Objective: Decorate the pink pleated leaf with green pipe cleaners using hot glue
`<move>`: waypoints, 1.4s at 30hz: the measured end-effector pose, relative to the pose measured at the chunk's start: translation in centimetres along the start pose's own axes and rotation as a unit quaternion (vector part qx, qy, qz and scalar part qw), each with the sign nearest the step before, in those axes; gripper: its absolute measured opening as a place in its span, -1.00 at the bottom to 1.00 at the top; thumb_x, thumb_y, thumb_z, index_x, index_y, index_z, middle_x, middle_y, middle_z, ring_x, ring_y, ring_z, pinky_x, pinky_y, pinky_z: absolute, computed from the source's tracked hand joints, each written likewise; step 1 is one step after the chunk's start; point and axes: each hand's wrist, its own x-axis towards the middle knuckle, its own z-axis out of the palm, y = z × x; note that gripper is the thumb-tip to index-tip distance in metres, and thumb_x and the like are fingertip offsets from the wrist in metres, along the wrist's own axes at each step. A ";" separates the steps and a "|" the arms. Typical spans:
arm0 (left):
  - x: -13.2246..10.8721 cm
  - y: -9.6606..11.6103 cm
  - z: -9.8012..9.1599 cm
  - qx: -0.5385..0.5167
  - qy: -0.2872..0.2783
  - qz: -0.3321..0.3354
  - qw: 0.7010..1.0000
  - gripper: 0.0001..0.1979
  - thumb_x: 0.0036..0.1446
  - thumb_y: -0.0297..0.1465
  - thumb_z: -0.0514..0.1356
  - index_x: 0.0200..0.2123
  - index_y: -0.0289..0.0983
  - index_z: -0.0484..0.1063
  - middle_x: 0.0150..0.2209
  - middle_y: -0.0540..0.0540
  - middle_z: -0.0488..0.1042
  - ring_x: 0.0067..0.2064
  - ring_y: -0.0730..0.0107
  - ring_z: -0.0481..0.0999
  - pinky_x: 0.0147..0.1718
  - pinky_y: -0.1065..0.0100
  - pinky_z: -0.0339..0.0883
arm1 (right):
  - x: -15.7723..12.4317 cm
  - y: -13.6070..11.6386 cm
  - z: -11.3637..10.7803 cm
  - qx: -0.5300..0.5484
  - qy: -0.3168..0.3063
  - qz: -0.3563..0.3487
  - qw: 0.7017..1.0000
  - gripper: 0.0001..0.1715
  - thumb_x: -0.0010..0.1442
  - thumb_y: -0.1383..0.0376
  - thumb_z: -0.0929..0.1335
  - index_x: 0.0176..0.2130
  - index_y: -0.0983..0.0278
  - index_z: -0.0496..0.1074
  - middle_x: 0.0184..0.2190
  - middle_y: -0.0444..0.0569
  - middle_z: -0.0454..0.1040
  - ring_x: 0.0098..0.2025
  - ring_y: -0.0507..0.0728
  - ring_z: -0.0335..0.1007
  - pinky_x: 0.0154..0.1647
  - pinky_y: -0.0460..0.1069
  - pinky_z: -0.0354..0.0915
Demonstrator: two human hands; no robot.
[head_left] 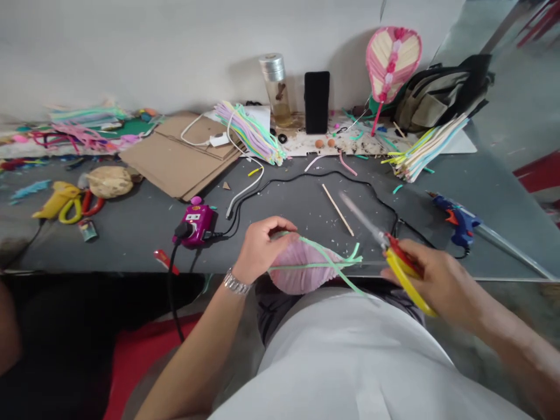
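My left hand (261,248) is closed on the edge of a pink pipe-cleaner fan piece (301,272) crossed by pale green pipe cleaners (333,263), held over my lap at the table's front edge. My right hand (440,279) grips scissors with yellow and red handles (405,270). Their blades (363,220) point up and left over the table and look blurred. The blades are apart from the pink piece, a little to its right.
On the grey table (131,233) lie a thin wooden stick (338,210), a blue glue gun (457,219), a purple power strip (196,221) with cables, cardboard sheets (179,157), bundles of pipe cleaners (256,131), a finished pink fan (392,55), a phone (317,102), a bottle (276,87) and a bag (441,93).
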 end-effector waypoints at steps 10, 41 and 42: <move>-4.2 1.4 0.2 0.049 0.139 0.113 0.983 -0.96 0.15 -0.42 0.33 -0.36 -0.24 0.56 -0.36 -0.01 0.59 -0.33 0.43 0.55 -0.29 0.42 0.42 | -5.8 0.0 2.5 -0.179 0.117 -0.127 0.969 -0.52 0.31 -0.06 0.30 -0.05 0.25 0.46 -0.42 -0.05 0.54 -0.43 0.18 0.50 -0.40 0.01 0.23; -7.3 3.2 1.4 0.108 0.311 0.253 0.910 -0.85 0.12 -0.56 0.35 -0.26 -0.23 0.55 -0.33 -0.04 0.59 -0.29 0.39 0.56 -0.27 0.34 0.46 | -5.2 -1.0 3.1 -0.168 0.227 -0.192 0.940 -0.63 0.32 0.04 0.36 -0.14 0.30 0.48 -0.41 -0.02 0.55 -0.47 0.11 0.42 -0.40 0.02 0.20; -7.4 3.2 1.5 0.112 0.310 0.260 0.908 -0.84 0.11 -0.57 0.35 -0.25 -0.23 0.55 -0.32 -0.04 0.60 -0.29 0.39 0.57 -0.27 0.34 0.47 | -5.1 -0.9 3.4 -0.168 0.219 -0.190 0.942 -0.63 0.33 0.05 0.36 -0.14 0.31 0.49 -0.39 -0.01 0.57 -0.47 0.11 0.42 -0.40 0.02 0.20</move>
